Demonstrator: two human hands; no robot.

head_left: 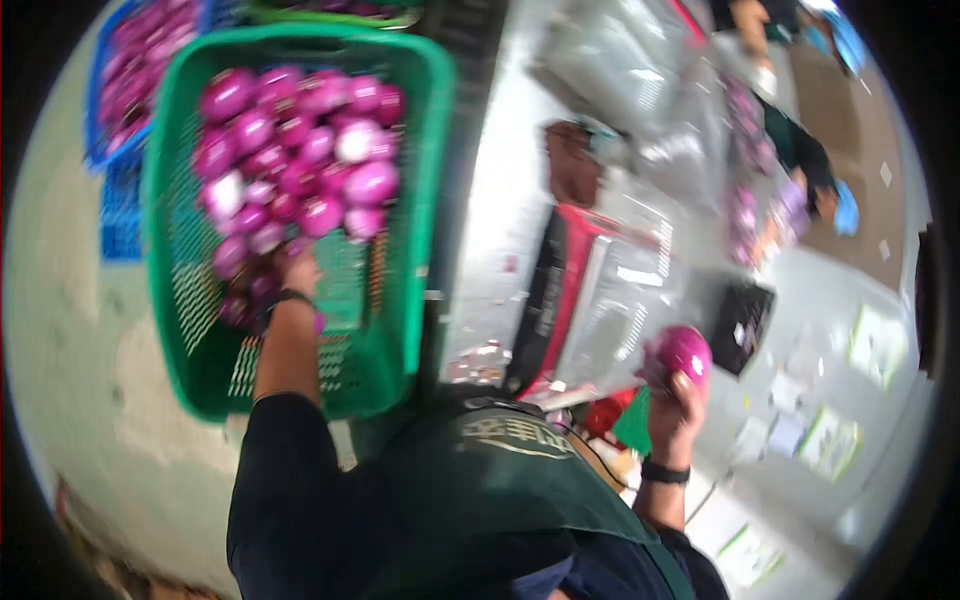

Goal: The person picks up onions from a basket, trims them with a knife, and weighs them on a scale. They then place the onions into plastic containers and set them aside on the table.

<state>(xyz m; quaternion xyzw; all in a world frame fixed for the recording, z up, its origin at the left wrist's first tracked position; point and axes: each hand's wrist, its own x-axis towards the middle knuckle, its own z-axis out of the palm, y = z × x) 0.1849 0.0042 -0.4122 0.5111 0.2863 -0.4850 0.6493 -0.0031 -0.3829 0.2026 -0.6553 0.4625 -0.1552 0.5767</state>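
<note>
A large green basket (432, 200) holds a heap of peeled red onions (300, 140). Down inside it, my left hand (300, 272) reaches to the near edge of the heap, with onions right at its fingers. Those fingers are blurred and partly hidden, so I cannot tell whether they grip one. Over to the right, my right hand (680, 408) is closed around a shiny red onion (686, 352), held up above the work surface. Purple pieces show at that onion's left side.
Beside the basket runs a metal table (480, 300) with clear plastic bags (625, 310) and a red-and-black box edge (545, 300). A blue crate (100, 130) of onions stands at far left. Several co-workers' arms (800, 150) work over onions at upper right.
</note>
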